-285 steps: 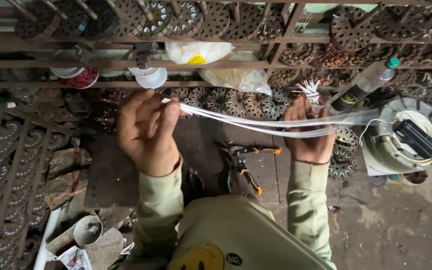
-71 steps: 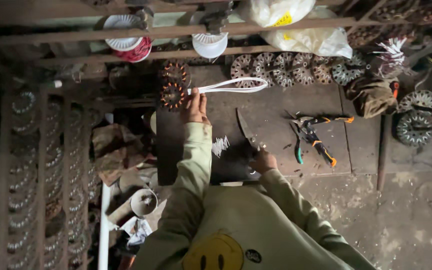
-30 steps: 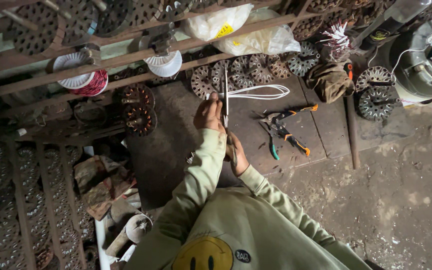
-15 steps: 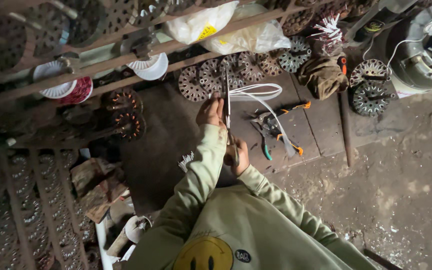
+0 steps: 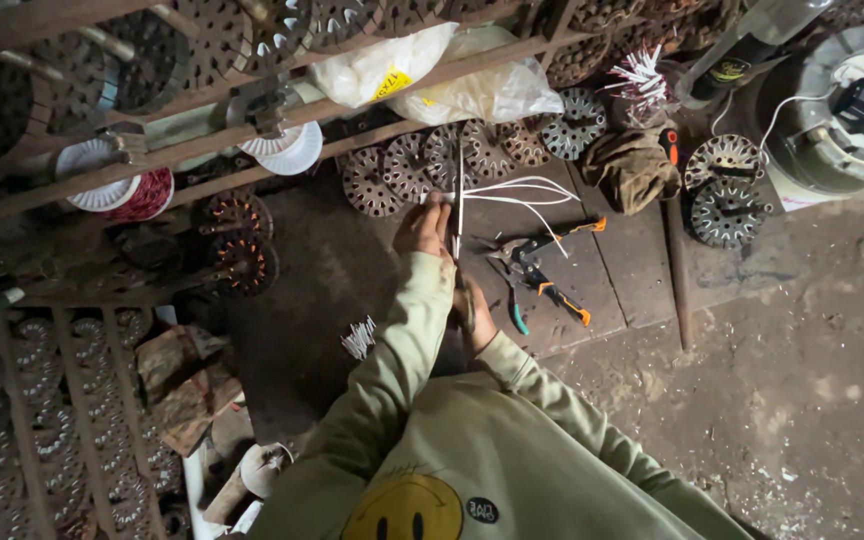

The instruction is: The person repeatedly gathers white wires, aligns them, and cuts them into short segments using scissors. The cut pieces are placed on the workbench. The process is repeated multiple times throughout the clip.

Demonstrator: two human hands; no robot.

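Observation:
My left hand [image 5: 426,226] is stretched forward over the dark work board [image 5: 592,290], pinching the ends of long white strips [image 5: 527,192] that loop off to the right. My right hand [image 5: 473,316] sits close to my chest, closed on the handle of a long thin blade [image 5: 460,195]. The blade points away from me and lies beside my left fingers, next to the strips. Whether it touches them I cannot tell. A small bundle of short white cut pieces [image 5: 359,338] lies on the floor to the left of my left sleeve.
Orange-handled pliers [image 5: 547,262] lie right of the hands. Round metal stator discs [image 5: 432,160] line the board's far edge under a rusty rack [image 5: 252,125] with plastic bags [image 5: 422,70]. A brown cloth [image 5: 632,165], metal rod [image 5: 677,275] and round motor housing [image 5: 847,120] lie right.
Both hands earlier stretched the strips wide apart. My right hand then took up the blade, and the left brought the strip ends to it. Over the last second the hands barely move.

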